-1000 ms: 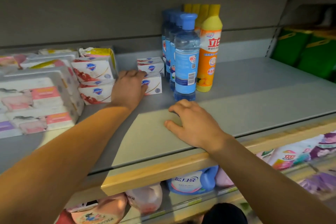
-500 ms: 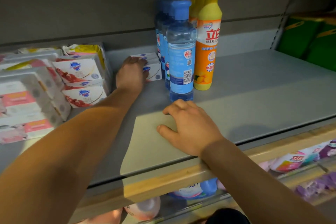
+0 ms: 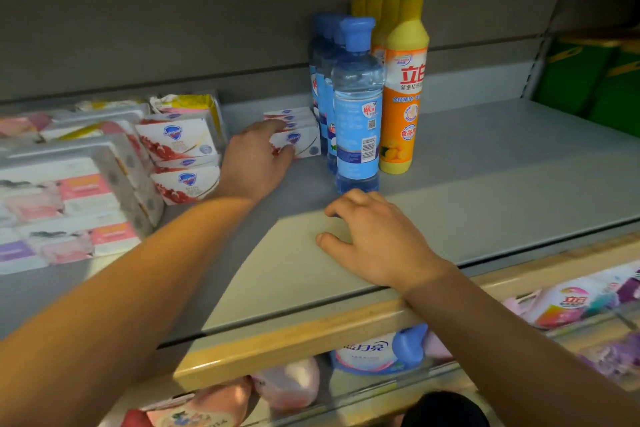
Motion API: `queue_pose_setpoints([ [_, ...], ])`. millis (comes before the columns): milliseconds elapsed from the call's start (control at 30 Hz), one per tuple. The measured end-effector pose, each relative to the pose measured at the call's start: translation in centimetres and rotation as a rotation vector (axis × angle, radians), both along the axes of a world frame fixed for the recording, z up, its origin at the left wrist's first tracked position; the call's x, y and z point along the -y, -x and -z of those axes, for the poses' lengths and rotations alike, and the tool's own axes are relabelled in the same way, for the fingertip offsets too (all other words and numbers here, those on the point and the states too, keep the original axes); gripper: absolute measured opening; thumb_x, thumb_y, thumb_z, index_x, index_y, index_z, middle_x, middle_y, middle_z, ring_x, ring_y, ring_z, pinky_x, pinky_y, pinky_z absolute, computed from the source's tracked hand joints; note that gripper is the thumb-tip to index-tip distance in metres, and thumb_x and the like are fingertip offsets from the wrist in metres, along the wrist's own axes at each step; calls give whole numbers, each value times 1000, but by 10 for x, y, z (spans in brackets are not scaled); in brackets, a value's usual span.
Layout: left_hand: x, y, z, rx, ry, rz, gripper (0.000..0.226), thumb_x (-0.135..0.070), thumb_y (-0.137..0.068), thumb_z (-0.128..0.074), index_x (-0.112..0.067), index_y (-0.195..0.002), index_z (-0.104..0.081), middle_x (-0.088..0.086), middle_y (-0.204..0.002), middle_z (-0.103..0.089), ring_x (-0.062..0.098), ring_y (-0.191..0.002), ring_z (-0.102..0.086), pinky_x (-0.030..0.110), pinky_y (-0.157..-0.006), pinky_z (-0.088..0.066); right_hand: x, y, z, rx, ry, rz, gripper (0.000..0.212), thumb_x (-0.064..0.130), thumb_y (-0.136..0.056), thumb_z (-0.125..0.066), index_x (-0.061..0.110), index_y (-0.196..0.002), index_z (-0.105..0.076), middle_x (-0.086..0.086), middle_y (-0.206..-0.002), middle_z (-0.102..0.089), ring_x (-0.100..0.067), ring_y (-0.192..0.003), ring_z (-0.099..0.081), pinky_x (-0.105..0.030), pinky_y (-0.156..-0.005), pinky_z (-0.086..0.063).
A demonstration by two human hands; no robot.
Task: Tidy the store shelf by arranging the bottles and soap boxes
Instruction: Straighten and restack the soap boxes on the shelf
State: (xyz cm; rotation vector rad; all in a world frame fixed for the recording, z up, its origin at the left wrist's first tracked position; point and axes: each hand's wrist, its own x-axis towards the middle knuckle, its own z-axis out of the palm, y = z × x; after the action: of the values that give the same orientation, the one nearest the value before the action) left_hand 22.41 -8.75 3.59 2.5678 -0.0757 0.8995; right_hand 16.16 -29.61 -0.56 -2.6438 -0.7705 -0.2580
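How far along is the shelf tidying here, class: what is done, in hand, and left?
Done: the blue bottles and yellow bottles stand upright in rows. In hand: the left hand presses on the small soap boxes beside them; the right hand rests on the shelf. Left: the larger soap boxes look loosely stacked.

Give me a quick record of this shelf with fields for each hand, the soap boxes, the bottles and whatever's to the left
left hand: resting on the small soap boxes
right hand: fingers loosely curled, resting on the shelf, holding nothing
soap boxes: stacked just left of the blue bottles
bottles: blue row and yellow-orange row, upright, side by side
left: larger soap boxes, tissue packs
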Motion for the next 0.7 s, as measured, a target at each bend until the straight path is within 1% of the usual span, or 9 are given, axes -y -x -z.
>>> queue_pose_setpoints([
  [100, -15, 54, 1, -57, 232, 57, 21, -17, -86, -67, -26, -104, -70, -5, -99, -72, 11, -90, -66, 25, -86, -50, 0, 1, -2, -15, 1, 3, 49, 54, -90, -51, 26, -130, -55, 4, -127, -54, -20, -119, -47, -33, -95, -42],
  [133, -21, 74, 2, -83, 290, 89, 21, -15, -85, -67, -31, -98, -69, -10, -92, -72, 4, -84, -65, 22, -84, -50, 0, 1, -3, -20, 3, 5, 48, 53, -90, -52, 26, -129, -55, 4, -127, -54, -19, -119, -48, -32, -93, -43],
  [200, -38, 109, 7, -141, 344, 125, 18, -19, -85, -67, -34, -95, -67, -16, -90, -71, -4, -80, -64, 18, -79, -51, -1, 1, -6, -14, -1, 6, 45, 52, -90, -55, 26, -126, -58, 5, -124, -57, -18, -115, -52, -32, -89, -46],
  [300, -65, 143, 11, -204, 486, 128, 15, -26, -87, -64, -24, -99, -71, -7, -88, -74, 7, -81, -70, 27, -78, -53, -10, 2, -10, -20, -75, -4, 37, 47, -89, -60, 26, -119, -62, 6, -116, -60, -14, -106, -57, -26, -82, -42],
  [367, -80, 154, 13, -214, 574, 126, 11, -16, -91, -63, -19, -98, -71, 0, -82, -74, 16, -73, -71, 36, -77, -56, -26, -1, -14, -47, -160, -34, 36, 43, -88, -63, 25, -119, -64, 5, -117, -62, -13, -107, -58, -22, -84, -41],
  [433, -89, 160, 17, -184, 698, 112, 12, -9, -93, -60, -15, -94, -70, 5, -77, -73, 18, -66, -69, 41, -73, -57, -49, -4, -18, -68, -238, -80, 39, 42, -87, -63, 24, -122, -64, 3, -123, -63, -13, -112, -58, -22, -88, -41],
  [500, -95, 162, 19, -139, 786, 71, 15, -8, -94, -58, -13, -88, -70, 2, -72, -72, 14, -61, -67, 37, -67, -56, -77, -10, -22, -71, -278, -113, 40, 42, -88, -62, 25, -125, -62, 3, -127, -62, -13, -113, -57, -24, -88, -41],
  [600, -100, 159, 20, -87, 776, 8, 18, -8, -91, -57, -15, -83, -72, -2, -68, -72, 14, -60, -68, 29, -57, -56, -119, -21, -25, -34, -307, -117, 40, 37, -89, -64, 25, -127, -59, 0, -127, -59, -16, -112, -56, -28, -87, -44],
  [700, -102, 156, 20, -103, 768, -10, 18, -10, -88, -57, -18, -85, -73, 3, -72, -73, 20, -64, -71, 30, -59, -57, -154, -36, -30, 54, -281, -87, 45, 34, -90, -64, 25, -132, -55, -2, -132, -52, -22, -116, -54, -32, -91, -45],
])
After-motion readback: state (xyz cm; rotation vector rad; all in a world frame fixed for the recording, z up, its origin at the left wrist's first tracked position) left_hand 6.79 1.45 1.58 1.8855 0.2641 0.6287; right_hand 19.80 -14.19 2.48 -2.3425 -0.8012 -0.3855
